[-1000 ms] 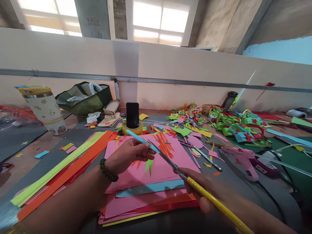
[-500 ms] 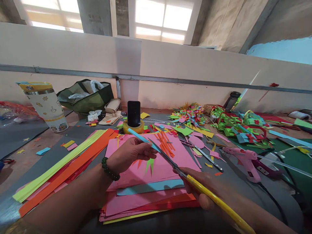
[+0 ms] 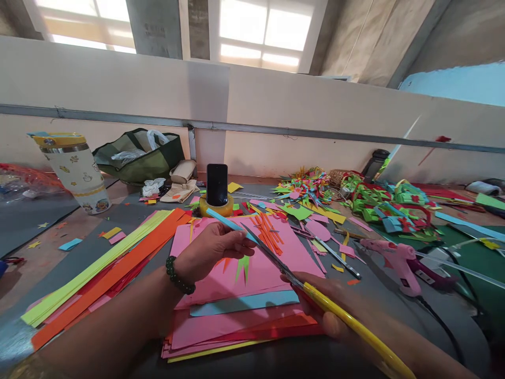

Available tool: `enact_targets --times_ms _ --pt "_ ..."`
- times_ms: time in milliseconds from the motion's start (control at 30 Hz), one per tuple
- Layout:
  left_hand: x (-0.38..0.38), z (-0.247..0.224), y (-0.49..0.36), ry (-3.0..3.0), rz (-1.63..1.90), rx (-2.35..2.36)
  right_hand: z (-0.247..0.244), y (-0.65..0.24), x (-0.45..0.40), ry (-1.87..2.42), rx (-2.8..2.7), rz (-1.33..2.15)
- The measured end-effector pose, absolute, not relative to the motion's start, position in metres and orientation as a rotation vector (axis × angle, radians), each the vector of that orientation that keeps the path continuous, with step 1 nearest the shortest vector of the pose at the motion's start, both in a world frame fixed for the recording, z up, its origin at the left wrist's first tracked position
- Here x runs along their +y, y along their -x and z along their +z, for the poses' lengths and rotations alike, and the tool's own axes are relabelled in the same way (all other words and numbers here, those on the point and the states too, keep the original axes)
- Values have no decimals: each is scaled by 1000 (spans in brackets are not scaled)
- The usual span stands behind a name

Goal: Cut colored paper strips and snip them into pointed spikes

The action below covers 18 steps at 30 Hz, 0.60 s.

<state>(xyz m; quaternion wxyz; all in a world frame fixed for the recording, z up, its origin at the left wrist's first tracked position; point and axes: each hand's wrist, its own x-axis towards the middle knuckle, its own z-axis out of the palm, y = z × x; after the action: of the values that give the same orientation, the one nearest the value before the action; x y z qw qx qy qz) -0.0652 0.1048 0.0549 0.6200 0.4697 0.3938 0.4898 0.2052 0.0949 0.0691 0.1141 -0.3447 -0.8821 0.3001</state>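
A narrow blue paper strip (image 3: 221,218) is pinched in my left hand (image 3: 215,250), which wears a dark bead bracelet. My right hand (image 3: 327,305) is closed round scissors (image 3: 272,256) with yellow on the handle; their blades point up and left, the tips beside the strip's near end. Under both hands lies a stack of pink sheets (image 3: 292,263). On it rest thin orange strips (image 3: 268,234), green pointed pieces (image 3: 243,268) and a wider blue strip (image 3: 244,303).
Yellow-green and orange strips (image 3: 118,279) lie at left, near a tumbler (image 3: 77,173). A phone (image 3: 216,184) stands behind the stack. At right are a pink glue gun (image 3: 398,260), paper scraps and green paper pieces (image 3: 366,197). A green bag (image 3: 158,163) sits behind.
The blue strip in my left hand looks slightly shorter at its near end. Both hands and the scissors have hardly moved.
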Motion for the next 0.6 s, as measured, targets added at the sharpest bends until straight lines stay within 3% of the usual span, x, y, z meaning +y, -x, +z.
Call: enact_targets --times_ms 600 --pt "106 52 65 -1108 1104 912 86 -195 88 1113 -2520 1007"
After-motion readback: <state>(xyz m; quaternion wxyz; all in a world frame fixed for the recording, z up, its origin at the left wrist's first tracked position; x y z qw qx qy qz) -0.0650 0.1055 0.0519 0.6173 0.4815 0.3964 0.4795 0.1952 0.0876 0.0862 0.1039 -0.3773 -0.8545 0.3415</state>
